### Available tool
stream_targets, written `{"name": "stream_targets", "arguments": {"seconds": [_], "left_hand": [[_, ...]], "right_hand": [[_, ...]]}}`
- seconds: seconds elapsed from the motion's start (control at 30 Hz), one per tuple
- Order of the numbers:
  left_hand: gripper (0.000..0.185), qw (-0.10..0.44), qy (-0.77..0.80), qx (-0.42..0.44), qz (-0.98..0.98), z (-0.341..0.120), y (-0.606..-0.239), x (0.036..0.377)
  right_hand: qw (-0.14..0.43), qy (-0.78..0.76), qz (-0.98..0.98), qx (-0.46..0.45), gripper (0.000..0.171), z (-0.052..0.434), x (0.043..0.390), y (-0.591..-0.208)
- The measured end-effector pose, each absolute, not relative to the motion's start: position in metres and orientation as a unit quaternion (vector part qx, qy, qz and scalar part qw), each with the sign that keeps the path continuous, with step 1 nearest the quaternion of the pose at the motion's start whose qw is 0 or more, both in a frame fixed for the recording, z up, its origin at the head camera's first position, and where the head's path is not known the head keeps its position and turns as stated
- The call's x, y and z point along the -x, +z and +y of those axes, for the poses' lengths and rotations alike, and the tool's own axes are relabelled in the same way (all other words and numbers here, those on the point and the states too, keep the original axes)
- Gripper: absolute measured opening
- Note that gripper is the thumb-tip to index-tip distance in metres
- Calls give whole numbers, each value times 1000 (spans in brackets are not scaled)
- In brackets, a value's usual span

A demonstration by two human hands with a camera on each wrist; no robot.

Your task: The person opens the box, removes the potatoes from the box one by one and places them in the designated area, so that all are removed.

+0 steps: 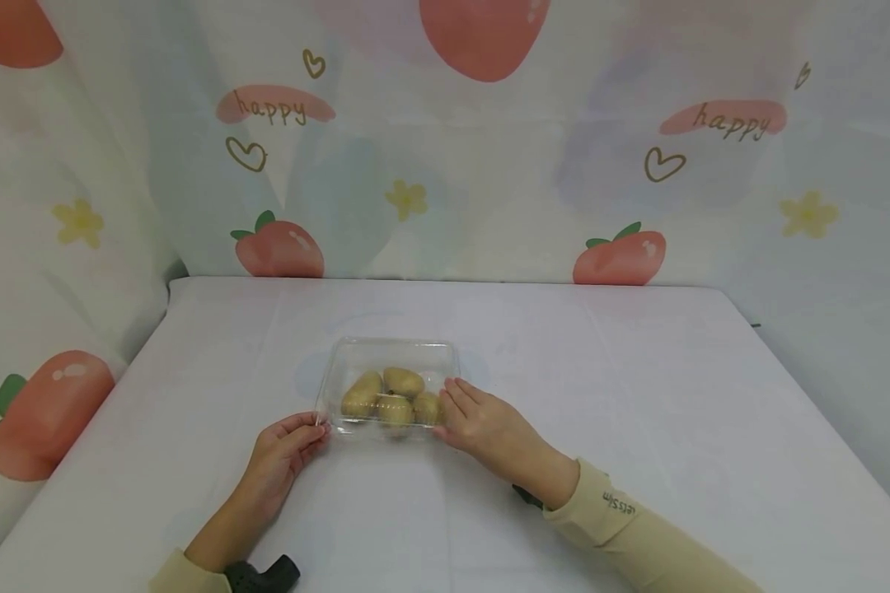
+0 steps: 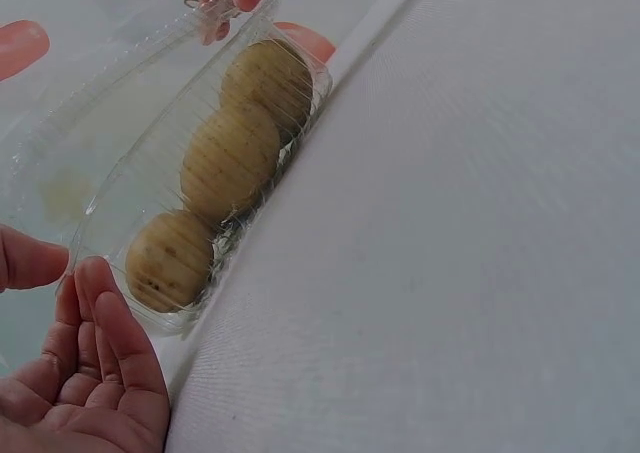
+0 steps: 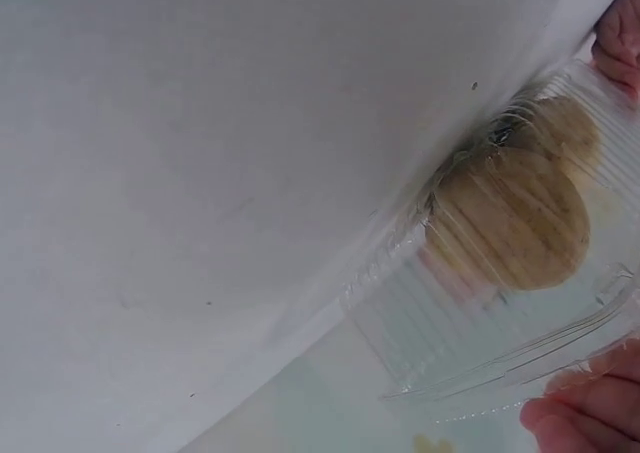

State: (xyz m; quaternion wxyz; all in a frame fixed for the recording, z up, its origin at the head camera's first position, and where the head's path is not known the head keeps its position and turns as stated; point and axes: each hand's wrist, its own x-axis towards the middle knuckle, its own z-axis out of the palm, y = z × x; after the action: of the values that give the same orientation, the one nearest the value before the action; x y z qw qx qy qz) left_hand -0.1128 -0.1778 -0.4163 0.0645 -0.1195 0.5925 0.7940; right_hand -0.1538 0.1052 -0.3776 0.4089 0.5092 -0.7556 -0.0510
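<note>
A clear plastic clamshell box (image 1: 386,350) lies on the white table with several potatoes (image 1: 395,409) inside. My left hand (image 1: 285,453) pinches the rim at the box's near left corner between thumb and fingertips, and the left wrist view shows this hand (image 2: 95,373) close up. On the opposite side, my right hand (image 1: 485,420) grips the right edge, thumb near the front corner and fingers along the side. In the right wrist view, the fingers (image 3: 590,413) touch the box's rim beside a potato (image 3: 510,223). Whether the lid is fully pressed down I cannot tell.
The white-covered table (image 1: 638,412) stretches around the box. Behind it hangs a printed cloth (image 1: 489,165) with fruit, hearts and flowers, which also runs along the left side. A black device (image 1: 267,574) sits at the left wrist.
</note>
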Motion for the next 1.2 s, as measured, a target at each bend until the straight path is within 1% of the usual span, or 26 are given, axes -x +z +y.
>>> {"name": "stream_targets", "arguments": {"seconds": [0.17,0.57,0.83,1.07,1.2], "left_hand": [[15,62,796,120,590,-177,-417,114],[11,58,802,114,584,-177,-418,113],[10,64,795,121,591,-178,-417,113],[11,62,795,120,591,-178,-417,113],[14,63,793,117,594,-178,-417,113]], "right_hand": [[418,-68,-751,-507,54,104,155,-377],[418,-85,-751,-503,52,105,155,-377],[403,-38,-763,-504,47,107,158,-367],[398,-28,-761,-511,53,108,159,-366],[384,31,-769,-511,51,110,163,-364]]}}
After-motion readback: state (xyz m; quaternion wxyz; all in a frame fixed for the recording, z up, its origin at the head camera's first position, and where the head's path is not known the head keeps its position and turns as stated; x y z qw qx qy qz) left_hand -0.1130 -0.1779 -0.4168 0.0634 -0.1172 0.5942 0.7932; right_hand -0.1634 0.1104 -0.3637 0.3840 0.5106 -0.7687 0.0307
